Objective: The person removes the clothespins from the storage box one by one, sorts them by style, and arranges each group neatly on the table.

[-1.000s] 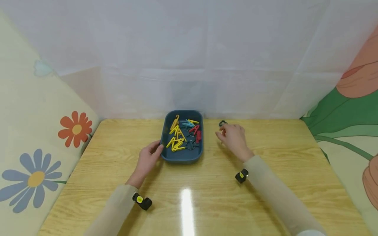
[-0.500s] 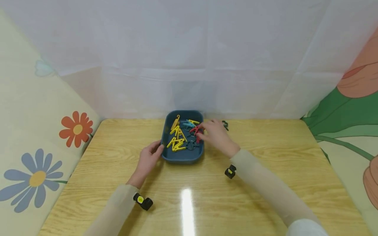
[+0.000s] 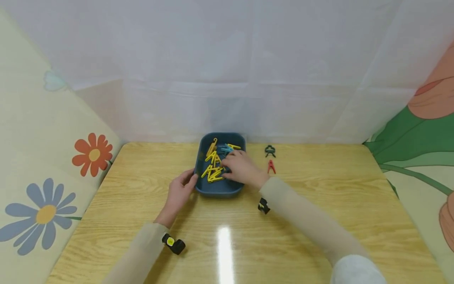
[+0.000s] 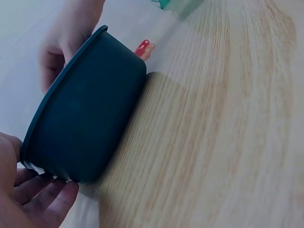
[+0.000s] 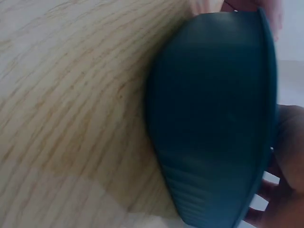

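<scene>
A dark blue plastic bin (image 3: pixel 220 191) holds several yellow clothespins (image 3: pixel 209 171), a light blue clothespin (image 3: pixel 227 148) and an orange-yellow hooked piece (image 3: pixel 211 147). My left hand (image 3: pixel 181 191) grips the bin's left side, thumb at the rim; in the left wrist view its fingers (image 4: pixel 52 194) press the outer wall (image 4: pixel 90 109). Reaching over the right rim, my right hand (image 3: pixel 242 167) has its fingers down among the clips, thumb and index apart. It covers the bin's right part. On the table to the right lie a dark green clip (image 3: pixel 270 150) and a red clothespin (image 3: pixel 271 166).
The wooden table (image 3: pixel 319 189) ends at a white cloth backdrop (image 3: pixel 291 79). Flower-patterned panels rise along the left (image 3: pixel 35 138) and right (image 3: pixel 432 157). A bright light reflection crosses the tabletop in front of the bin.
My right hand has moved left from the table into the bin. The red clothespin and the green clip on the table are now uncovered. My left hand stays at the bin.
</scene>
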Available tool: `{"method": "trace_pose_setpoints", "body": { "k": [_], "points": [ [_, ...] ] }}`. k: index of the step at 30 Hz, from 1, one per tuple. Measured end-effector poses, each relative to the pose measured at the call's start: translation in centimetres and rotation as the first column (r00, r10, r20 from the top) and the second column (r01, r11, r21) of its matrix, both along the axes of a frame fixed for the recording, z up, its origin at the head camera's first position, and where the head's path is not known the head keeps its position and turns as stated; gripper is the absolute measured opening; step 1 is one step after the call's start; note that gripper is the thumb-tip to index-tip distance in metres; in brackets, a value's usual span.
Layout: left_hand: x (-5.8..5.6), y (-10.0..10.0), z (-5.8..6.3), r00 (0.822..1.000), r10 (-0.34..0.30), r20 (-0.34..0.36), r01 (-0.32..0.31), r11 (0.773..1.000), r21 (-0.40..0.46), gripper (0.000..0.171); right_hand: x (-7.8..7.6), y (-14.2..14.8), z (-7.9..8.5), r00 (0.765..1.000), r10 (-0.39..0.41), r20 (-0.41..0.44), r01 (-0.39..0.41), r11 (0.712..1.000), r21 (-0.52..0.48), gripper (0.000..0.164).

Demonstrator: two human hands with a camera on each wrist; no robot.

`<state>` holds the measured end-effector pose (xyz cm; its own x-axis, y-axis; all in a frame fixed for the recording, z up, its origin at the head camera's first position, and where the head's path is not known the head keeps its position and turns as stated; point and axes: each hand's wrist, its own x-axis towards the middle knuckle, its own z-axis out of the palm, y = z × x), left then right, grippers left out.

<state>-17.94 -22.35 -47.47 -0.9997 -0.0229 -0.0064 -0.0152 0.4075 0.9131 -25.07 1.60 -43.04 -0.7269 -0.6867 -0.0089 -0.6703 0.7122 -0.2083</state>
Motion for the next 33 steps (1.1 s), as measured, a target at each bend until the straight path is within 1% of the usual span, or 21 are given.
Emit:
{"method": "trace_pose_setpoints", "body": {
  "k": [6,15,19,23,26,33],
  "points": [
    [0.0,0.0,-0.1,1.0,0.007,0.001,-0.007,1.0,-0.003,0.043,0.1,-1.0,-0.4,1.0,-0.004,0.003,0.004,0.996,0.085,0.034],
    [0.0,-0.1,-0.2,1.0,0.004,-0.017,-0.004,1.0,-0.011,0.043,-0.2,-2.2,-0.9,1.0,0.0,0.001,0.0,0.988,0.156,0.032],
    [-0.1,-0.1,-0.2,1.0,0.004,-0.031,-0.005,1.0,-0.019,0.043,-0.3,-2.4,-1.1,1.0,-0.003,-0.01,0.005,0.985,0.172,0.027],
    [-0.1,0.0,-0.1,0.999,0.003,-0.034,-0.004,1.0,-0.022,0.044,-0.3,-2.6,-0.9,1.0,0.002,-0.006,-0.001,0.987,0.162,0.023],
    [-0.1,0.0,0.0,1.0,0.005,-0.03,-0.005,1.0,-0.016,0.043,-0.2,-2.7,-0.8,1.0,0.011,0.006,-0.012,0.986,0.164,0.025],
    [0.1,0.0,0.0,1.0,0.001,-0.01,-0.001,1.0,-0.008,0.044,-0.1,-2.8,-0.8,1.0,0.019,0.013,-0.022,0.974,0.224,0.031]
  ]
}}
